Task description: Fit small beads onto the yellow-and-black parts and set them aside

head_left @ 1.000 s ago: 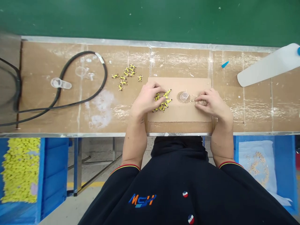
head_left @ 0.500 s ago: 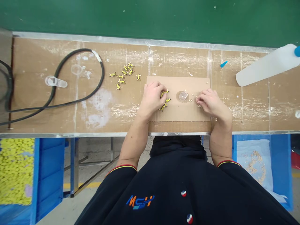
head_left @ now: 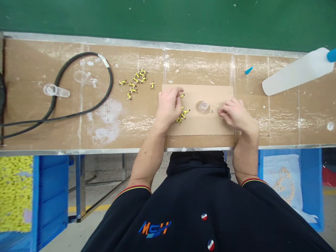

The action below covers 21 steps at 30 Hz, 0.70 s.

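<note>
Head view: reaches in over a cardboard sheet point(head_left: 202, 128) from both sides, with the left hand point(head_left: 168, 107) half curled above the yellow figures point(head_left: 181, 117), thumb and forefinger bent towards each other around a visible gap. Cannot tell whether gripping a figure at the tips or merely hovering beside one. With the right hand point(head_left: 238, 115), draws the fingertips nearly together, low over small pale bits point(head_left: 211, 111); cannot tell whether holding any. Has a clear cup point(head_left: 203, 106) between the hands on the sheet, likely to be in short reach of either. Seems to divide figures to the left from pale bits to the right so as to give each hand its own supply without mixing. Leaves looser figures point(head_left: 136, 79) off the sheet, further left, apparently apart from the pile under the fingers. Farther out, shows a black cable point(head_left: 111, 84) looped by a clear plastic piece point(head_left: 56, 91), and, to the right, a blue tip point(head_left: 249, 70) near a white bottle point(head_left: 296, 74) lying slanted, perhaps aside to free the middle. Hides part of the near pile beneath the palm and some pale bits under the right fingers; cuts off the yellow-filled left bin point(head_left: 52, 196) at the edge; too small to make out the pale bits' shape or the cup's contents.
</note>
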### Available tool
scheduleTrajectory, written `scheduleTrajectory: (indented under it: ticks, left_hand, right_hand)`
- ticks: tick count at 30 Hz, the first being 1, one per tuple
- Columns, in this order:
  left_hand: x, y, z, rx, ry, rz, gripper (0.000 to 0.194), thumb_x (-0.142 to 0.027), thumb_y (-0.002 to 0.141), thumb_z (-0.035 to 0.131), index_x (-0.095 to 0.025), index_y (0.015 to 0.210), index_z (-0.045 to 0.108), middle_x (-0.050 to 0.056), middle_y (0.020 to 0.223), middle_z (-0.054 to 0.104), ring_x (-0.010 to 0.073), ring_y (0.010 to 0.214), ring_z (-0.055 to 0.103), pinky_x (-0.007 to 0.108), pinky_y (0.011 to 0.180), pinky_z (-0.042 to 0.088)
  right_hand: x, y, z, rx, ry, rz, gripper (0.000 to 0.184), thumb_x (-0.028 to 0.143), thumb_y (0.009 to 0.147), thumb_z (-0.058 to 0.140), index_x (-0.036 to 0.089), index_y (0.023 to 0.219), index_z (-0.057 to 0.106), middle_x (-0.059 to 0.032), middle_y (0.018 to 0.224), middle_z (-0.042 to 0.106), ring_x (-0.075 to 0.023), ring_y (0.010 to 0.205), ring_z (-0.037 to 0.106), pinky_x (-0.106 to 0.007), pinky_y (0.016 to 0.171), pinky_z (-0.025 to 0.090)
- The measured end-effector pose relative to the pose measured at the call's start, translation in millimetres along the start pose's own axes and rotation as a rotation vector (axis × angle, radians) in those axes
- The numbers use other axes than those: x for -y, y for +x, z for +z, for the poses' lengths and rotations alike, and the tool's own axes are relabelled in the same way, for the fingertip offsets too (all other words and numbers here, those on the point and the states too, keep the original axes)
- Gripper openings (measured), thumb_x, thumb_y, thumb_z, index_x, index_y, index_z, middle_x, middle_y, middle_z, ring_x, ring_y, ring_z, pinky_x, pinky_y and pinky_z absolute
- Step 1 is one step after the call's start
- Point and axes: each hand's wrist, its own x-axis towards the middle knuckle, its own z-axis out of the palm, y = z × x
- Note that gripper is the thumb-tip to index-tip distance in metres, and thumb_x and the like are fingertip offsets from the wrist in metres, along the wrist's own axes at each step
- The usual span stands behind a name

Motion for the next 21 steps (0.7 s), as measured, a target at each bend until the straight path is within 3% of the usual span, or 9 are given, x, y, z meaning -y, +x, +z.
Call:
scheduleTrajectory:
  ticks: [3,7,10,15,21]
  left_hand:
    - [3,-1,2.0,-0.168,-0.145,0.038,0.026,-0.026,0.104,0.046,-0.021,0.125,0.061,0.007,0.105,0.069,0.0201,0.101,0.066,0.038,0.095,0.049]
    - [5,-3,4.0,-0.309,-0.356,0.078,0.040,-0.053,0.110,0.034,-0.025,0.128,0.057,0.004,0.100,0.062,0.0158,0.091,0.064,0.034,0.090,0.053]
    - [4,-4,5.7,-0.330,-0.422,0.079,0.042,-0.057,0.110,0.031,-0.028,0.126,0.056,0.002,0.088,0.056,0.0136,0.075,0.058,0.032,0.078,0.052]
    - [-3,-4,5.2,-0.368,-0.491,0.054,0.043,-0.064,0.108,0.035,-0.028,0.118,0.057,-0.001,0.079,0.049,0.0119,0.065,0.051,0.030,0.070,0.046]
    - [-24,-3,-2.5,-0.298,-0.792,-0.210,0.039,-0.065,0.102,0.052,-0.027,0.105,0.061,-0.005,0.063,0.040,0.0096,0.052,0.039,0.026,0.054,0.035]
  right_hand:
    - [-1,0,-2,-0.029,0.047,-0.014,0.016,0.021,0.096,0.055,0.022,0.082,0.063,-0.0090,0.090,0.068,-0.0270,0.094,0.053,-0.042,0.083,0.036]
    - [-4,-1,-7,-0.090,0.168,-0.057,0.016,0.023,0.098,0.051,0.023,0.087,0.063,-0.0088,0.092,0.070,-0.0267,0.094,0.057,-0.043,0.088,0.041]
    - [-7,-2,-8,-0.095,0.216,-0.057,0.015,0.024,0.097,0.052,0.023,0.087,0.063,-0.0077,0.089,0.071,-0.0257,0.090,0.060,-0.042,0.087,0.044]
    - [-11,-2,-8,-0.107,0.234,-0.001,0.013,0.025,0.095,0.054,0.024,0.086,0.064,-0.0063,0.085,0.073,-0.0242,0.084,0.062,-0.040,0.083,0.046]
    - [-10,-4,-10,-0.164,0.274,0.047,0.007,0.025,0.090,0.064,0.024,0.090,0.071,-0.0059,0.089,0.078,-0.0242,0.085,0.069,-0.040,0.083,0.053]
